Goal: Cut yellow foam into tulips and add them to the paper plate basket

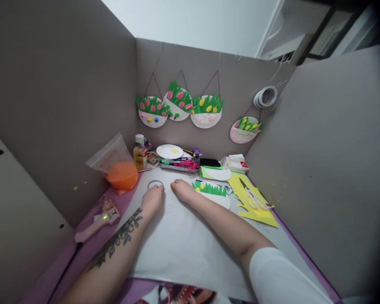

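Yellow bit (171, 186): at R fingertips, mostly hidden by them.
R hand (183, 191): fingers bent down onto yellow bit; pinching or just touching, can't tell.
Ring-shaped roll (154, 180): right at L fingers, partly behind them.
L hand (153, 197): fingers curled in against near side of roll; gripping or merely resting, can't tell.
White sheet (183, 240): beneath both hands, spread toward viewer.
Cut plate (213, 200): just R of R fingers, w/ green paper grass + yellow ovals; partly behind R forearm.
Tray (177, 169): beyond R fingers, w/ pink strands.
Round plate (166, 150): atop tray, past both hands' fingers, yellow spot on it.
Bottle (140, 157): beyond L fingers, slightly L, white cap.
Orange-filled bag (122, 175): L of L fingers.
Glue gun (96, 230): L of L fingers, closer to viewer; green light lit.
Scissors (255, 200): well R of R fingers, on yellow paper (259, 218).
Hung plates (206, 120): four, on wall (183, 135) well beyond fingers.
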Tool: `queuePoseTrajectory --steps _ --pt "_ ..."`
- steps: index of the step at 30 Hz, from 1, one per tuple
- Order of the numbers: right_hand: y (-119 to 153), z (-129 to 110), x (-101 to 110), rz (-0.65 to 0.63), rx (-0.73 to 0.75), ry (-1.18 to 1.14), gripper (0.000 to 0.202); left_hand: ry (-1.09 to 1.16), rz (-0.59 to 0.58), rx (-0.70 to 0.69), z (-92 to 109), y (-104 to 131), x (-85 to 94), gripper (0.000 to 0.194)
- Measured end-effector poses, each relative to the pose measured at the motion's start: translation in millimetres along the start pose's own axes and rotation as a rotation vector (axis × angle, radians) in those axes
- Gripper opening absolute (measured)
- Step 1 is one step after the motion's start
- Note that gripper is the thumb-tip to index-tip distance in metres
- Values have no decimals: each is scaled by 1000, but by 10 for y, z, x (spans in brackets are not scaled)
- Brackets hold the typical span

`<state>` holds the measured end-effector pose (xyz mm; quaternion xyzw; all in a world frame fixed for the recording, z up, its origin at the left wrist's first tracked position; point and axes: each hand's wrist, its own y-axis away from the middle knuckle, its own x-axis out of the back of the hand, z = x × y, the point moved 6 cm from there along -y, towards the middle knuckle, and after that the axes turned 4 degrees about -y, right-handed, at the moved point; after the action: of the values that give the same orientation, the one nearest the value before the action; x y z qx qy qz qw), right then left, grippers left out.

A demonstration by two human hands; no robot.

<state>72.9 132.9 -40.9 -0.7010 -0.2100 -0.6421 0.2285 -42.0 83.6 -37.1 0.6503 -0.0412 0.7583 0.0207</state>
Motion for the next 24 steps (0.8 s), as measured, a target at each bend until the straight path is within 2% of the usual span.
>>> queuePoseTrajectory --steps 5,8,11,14,18,21,24 --pt "-84 136 61 50 -72 -16 23 -21 49 53 -59 -13 24 24" --pt "-14 192 148 110 -132 -46 26 -50 44 74 -90 -13 54 23" --pt "263 222 192 182 -212 -119 29 -22 88 82 -94 -4 133 22" --pt "646 218 122 131 -162 -97 25 89 159 63 -61 0 207 21" --pt "1044 459 89 137 -265 -14 26 264 243 -15 37 -8 232 19" --pt "1127 603 144 186 -320 -79 24 439 248 -57 114 -3 203 18" --pt "1092 492 284 306 -229 -225 22 606 199 -85 197 25 187 20"
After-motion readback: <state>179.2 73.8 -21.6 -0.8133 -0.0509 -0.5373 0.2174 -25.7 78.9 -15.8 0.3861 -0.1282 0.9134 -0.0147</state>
